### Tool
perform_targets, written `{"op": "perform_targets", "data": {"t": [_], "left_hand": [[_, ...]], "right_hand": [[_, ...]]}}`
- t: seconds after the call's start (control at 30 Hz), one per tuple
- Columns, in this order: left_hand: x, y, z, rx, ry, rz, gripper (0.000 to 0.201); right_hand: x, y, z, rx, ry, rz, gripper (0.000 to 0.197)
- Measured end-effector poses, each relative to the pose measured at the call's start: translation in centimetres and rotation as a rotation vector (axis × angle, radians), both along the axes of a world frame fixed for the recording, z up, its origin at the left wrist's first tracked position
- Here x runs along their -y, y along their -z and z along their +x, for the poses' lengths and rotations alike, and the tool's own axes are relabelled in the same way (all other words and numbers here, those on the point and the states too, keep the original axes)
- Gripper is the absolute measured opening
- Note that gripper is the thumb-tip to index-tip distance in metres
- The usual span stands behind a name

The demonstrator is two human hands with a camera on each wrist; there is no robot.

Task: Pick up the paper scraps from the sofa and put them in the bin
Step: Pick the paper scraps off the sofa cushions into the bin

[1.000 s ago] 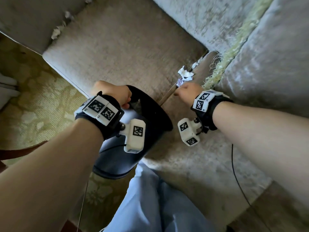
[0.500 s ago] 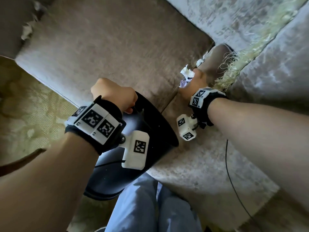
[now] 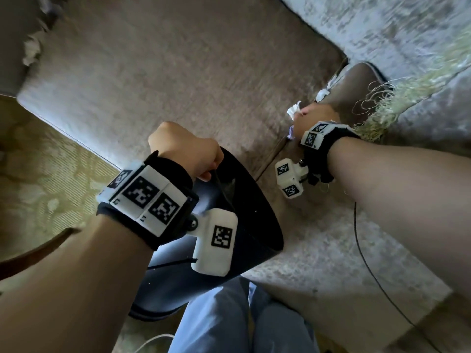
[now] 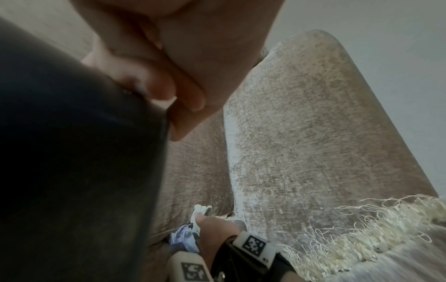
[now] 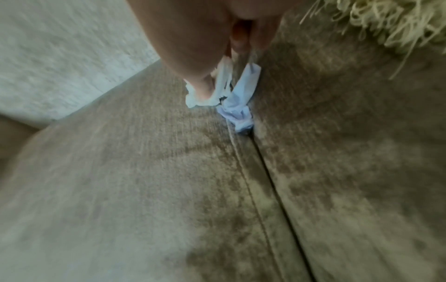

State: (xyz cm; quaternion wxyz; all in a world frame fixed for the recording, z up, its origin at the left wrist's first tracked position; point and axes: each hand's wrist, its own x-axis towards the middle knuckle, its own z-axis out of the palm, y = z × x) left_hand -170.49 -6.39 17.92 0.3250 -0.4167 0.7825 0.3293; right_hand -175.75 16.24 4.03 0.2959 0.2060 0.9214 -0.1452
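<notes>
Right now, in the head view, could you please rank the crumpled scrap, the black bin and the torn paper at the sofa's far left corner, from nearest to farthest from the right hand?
1. Crumpled scrap: pinched in the right hand at the cushion seam.
2. Black bin: lower left, its rim gripped by the left hand.
3. Torn paper: far upper left corner.

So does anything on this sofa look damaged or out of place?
Yes. A frayed fringe hangs in loose threads along the back cushion, paper scraps sit wedged in the cushion seam, and more scraps lie at the far-left edge.
</notes>
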Motion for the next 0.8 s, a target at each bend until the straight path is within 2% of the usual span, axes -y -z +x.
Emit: {"op": "perform_targets", "data": {"t": [0.1, 0.17, 0.27, 0.37, 0.43, 0.47, 0.53, 0.57, 0.63, 0.7, 0.77, 0.8], "left_hand": [[0.0, 0.0, -0.1, 0.001, -0.004, 0.006, 0.011], [0.0, -0.2, -0.2, 0.004, 0.004, -0.003, 0.012], [0.4, -0.6, -0.2, 0.008, -0.015, -0.020, 0.012], [0.6, -0.9, -0.2, 0.013, -0.020, -0.038, 0.013], [0.5, -1.1, -0.3, 0.019, -0.018, -0.039, 0.015], [0.3, -1.1, -0.4, 0.022, -0.017, -0.037, 0.016], [0.0, -1.2, -0.5, 0.032, -0.007, -0.040, 0.018], [-0.2, -1.2, -0.5, 0.035, 0.002, -0.042, 0.018], [-0.4, -1.3, -0.3, 0.044, 0.006, -0.039, 0.020], [-0.3, -1.5, -0.2, 0.051, 0.004, -0.043, 0.019], [-0.2, -1.9, -0.1, 0.049, 0.022, -0.064, 0.014], [-0.3, -2.2, -0.3, 0.039, 0.035, -0.077, 0.010]], "right_hand": [[0.4, -1.2, 0.4, -0.102, 0.191, -0.097, 0.025], [1.5, -2.6, 0.6, -0.108, 0.218, -0.204, 0.024], [3.6, -4.1, 1.6, 0.164, -0.149, -0.343, 0.026], [5.7, -5.5, 4.1, 0.575, -0.211, -0.614, 0.030], [5.8, -5.6, 5.6, 0.719, -0.328, -0.639, 0.028], [5.4, -5.6, 5.9, 0.715, -0.339, -0.629, 0.029], [3.9, -4.9, 5.3, 0.580, -0.237, -0.580, 0.026], [2.9, -4.2, 4.6, 0.493, -0.215, -0.504, 0.024], [0.7, -2.6, 3.2, 0.330, -0.299, -0.286, 0.019], [-1.0, -1.4, 2.0, 0.181, -0.191, -0.181, 0.019], [-1.6, -0.6, 1.2, 0.118, -0.157, -0.134, 0.018], [-1.8, -0.5, 1.1, 0.127, -0.150, -0.115, 0.027]]}}
